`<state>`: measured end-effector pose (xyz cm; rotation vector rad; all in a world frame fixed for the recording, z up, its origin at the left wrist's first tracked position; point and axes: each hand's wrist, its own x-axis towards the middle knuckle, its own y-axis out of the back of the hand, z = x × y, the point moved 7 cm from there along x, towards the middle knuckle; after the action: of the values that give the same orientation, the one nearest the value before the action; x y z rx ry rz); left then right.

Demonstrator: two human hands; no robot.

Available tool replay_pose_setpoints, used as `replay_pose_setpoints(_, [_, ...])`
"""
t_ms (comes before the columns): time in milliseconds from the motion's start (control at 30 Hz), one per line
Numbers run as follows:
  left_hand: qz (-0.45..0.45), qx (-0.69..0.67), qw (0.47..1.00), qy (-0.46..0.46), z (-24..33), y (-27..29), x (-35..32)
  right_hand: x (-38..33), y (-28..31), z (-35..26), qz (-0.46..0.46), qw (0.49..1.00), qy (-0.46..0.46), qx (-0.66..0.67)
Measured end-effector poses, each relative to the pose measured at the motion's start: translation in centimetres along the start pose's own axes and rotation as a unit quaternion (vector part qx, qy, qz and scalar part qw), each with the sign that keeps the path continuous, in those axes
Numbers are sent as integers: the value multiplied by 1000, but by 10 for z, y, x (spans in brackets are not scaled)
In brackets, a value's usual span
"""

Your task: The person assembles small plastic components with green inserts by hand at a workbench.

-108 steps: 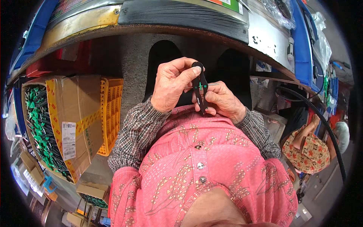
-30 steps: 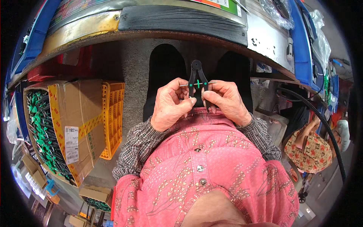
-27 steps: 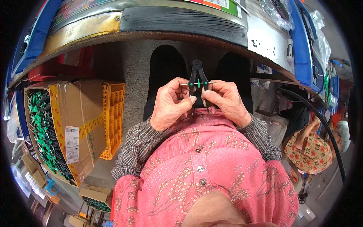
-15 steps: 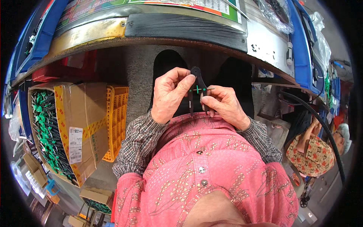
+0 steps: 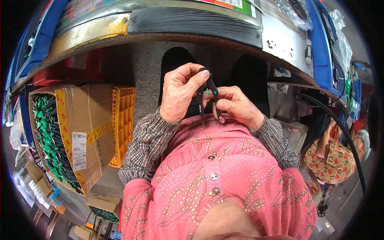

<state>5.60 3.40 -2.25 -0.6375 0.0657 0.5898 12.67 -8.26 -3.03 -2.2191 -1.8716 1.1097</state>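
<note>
A black drawing compass (image 5: pixel 201 103) with green fittings hangs between both hands, just above my lap. Its two legs point down toward my pink top, and a thin metal rod crosses them, with a green wheel between. The thumb and forefinger of my left hand (image 5: pixel 176 94) pinch the hinged head, which they partly cover. My right hand (image 5: pixel 242 106) is closed on the right leg and the right end of the rod. Its curled fingers hide part of that leg.
Ahead runs the worktable edge (image 5: pixel 196 26). An open carton (image 5: pixel 94 128) packed with black and green compasses stands at left beside an orange crate (image 5: pixel 122 128). Blue bins (image 5: pixel 322 60) flank the table. At right, a black cable (image 5: pixel 348 136) curves before another person (image 5: pixel 330 160).
My left hand has shifted up slightly, its thumb now over the compass head. The right hand keeps its hold on the right leg, a little higher in the view.
</note>
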Motion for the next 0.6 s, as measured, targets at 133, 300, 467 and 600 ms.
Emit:
replay_pose_setpoints(133, [-8,1,1000,24,-6,-3,-1,1,-5,6,-89,993,-4,83])
replay_pose_setpoints(300, [-8,5,1000,1,-5,-5,1,1,-11,6,-154,981,21,116])
replay_pose_setpoints(467, [-6,-8,1000,10,-5,-6,0,5,-9,9,-161,980,47,111])
replay_pose_setpoints(600, [2,-2,1000,1,-4,-5,2,6,-7,9,-151,981,41,112])
